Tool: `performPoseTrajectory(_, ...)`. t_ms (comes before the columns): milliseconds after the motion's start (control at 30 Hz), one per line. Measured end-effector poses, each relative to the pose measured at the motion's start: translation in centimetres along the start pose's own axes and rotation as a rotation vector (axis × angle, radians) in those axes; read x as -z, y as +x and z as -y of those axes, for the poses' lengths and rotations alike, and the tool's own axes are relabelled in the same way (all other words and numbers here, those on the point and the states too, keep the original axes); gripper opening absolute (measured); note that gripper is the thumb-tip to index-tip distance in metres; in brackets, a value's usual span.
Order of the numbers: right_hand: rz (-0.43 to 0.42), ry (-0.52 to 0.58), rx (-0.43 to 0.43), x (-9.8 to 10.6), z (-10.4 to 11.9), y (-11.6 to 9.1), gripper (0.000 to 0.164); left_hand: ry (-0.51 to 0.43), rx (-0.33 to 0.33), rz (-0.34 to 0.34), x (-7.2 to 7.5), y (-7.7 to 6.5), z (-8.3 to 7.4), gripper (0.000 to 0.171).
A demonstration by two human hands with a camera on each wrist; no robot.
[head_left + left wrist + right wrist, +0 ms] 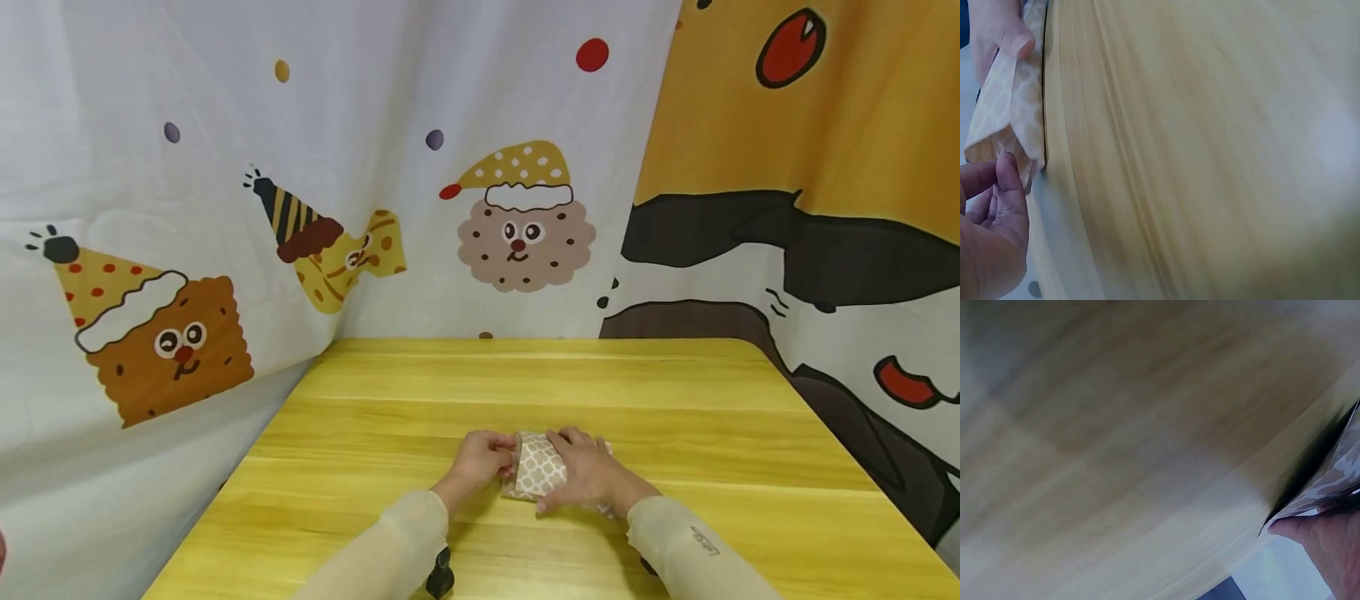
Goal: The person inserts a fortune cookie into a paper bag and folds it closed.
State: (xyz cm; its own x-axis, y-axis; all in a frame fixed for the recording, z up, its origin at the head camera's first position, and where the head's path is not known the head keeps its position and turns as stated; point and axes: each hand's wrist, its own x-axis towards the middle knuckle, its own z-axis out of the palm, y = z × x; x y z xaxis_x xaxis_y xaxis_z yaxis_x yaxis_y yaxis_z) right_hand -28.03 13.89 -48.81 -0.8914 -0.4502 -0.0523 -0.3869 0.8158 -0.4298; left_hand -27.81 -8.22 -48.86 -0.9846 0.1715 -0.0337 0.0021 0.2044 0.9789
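A small parcel in beige paper with a white lattice pattern (537,468) lies on the table between both hands. My right hand (588,472) spans its top and holds it, thumb at the near edge and fingers toward the far side. At the parcel's left end, my left hand (480,457) pinches the paper's end between thumb and index finger. Seen from the left wrist, that end of the parcel (1025,94) gapes, showing brown inside near the pinching fingertips (1007,164). The right wrist view catches only the thumb side of the right hand (1329,547) under the parcel's edge (1335,481).
The yellow wood-grain table (360,433) extends around the parcel on all sides. A curtain with cartoon figures (390,100) hangs behind the table and along its sides. A small black object (440,575) shows beneath the left forearm.
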Motion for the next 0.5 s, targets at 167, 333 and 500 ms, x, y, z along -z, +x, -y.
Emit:
performPoseTrajectory(167,0.009,0.006,-0.006,0.18,0.17,-0.16,0.128,0.001,0.006,-0.014,-0.41,0.03,-0.24,0.018)
performPoseTrajectory(333,-0.009,-0.001,0.001,0.24,0.30,-0.08,0.125,0.013,0.004,0.027,-0.68,-0.05,-0.52,0.021)
performPoseTrajectory(500,-0.050,0.014,-0.021,0.06,0.18,0.28,0.117,-0.045,-0.001,0.051,-0.72,0.00,-0.95,0.022)
